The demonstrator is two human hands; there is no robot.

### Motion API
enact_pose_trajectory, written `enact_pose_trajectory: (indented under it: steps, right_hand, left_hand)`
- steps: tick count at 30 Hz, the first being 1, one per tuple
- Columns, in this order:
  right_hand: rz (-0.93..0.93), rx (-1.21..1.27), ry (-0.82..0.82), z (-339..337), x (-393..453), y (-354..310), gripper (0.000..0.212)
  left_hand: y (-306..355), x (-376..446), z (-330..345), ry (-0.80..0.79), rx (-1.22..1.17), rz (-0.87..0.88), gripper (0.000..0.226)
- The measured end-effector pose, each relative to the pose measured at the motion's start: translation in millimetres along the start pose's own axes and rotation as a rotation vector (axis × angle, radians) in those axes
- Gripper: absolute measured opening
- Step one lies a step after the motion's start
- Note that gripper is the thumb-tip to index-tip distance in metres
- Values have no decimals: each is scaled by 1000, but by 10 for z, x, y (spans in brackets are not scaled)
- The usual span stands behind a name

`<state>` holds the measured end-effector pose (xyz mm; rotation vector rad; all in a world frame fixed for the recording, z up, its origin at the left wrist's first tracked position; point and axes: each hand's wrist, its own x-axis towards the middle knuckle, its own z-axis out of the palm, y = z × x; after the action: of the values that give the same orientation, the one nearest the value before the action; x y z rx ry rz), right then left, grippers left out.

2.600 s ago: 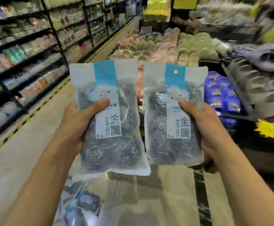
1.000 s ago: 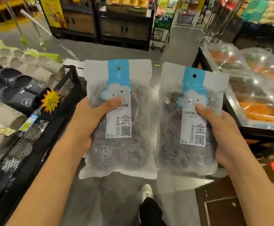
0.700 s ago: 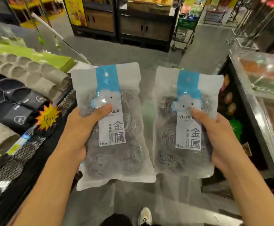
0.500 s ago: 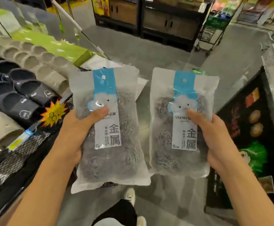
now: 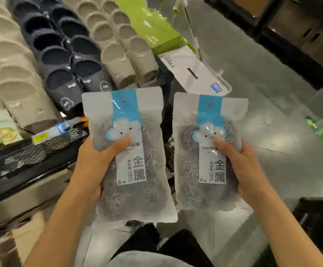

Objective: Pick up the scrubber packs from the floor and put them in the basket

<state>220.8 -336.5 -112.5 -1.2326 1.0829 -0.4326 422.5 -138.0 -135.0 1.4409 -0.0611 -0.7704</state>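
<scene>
The person stands over the grey floor (image 5: 262,116) with a scrubber pack in each hand, both upright and side by side, edges nearly touching. The left hand (image 5: 93,166) grips the left pack (image 5: 131,162), thumb across its label; the right hand (image 5: 243,166) grips the right pack (image 5: 208,157) the same way (thumb on the cloud logo). Slippers (image 5: 64,60) fill the mesh bin (image 5: 31,158) at left.
</scene>
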Motion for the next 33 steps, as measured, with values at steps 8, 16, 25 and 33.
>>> enact_pose_trajectory:
  steps: [8,16,25,33]
  right_hand:
    - [78,-176,-263,349,1254,513,22]
    - [94,-290,-476,554,2390,1666,11]
    - [80,-347,-487,752,3397,3375,37]
    - [66,-361,-494,960,4025,4627,37]
  left_hand:
    - [-914,530,-88,322,-84,-104,56]
    - [-2120,1162,-30,508,-116,-144,50]
    - [-3949,1938,-324,502,-165,-197,51]
    - [-5051,2343,-530,476,-229,-205,50]
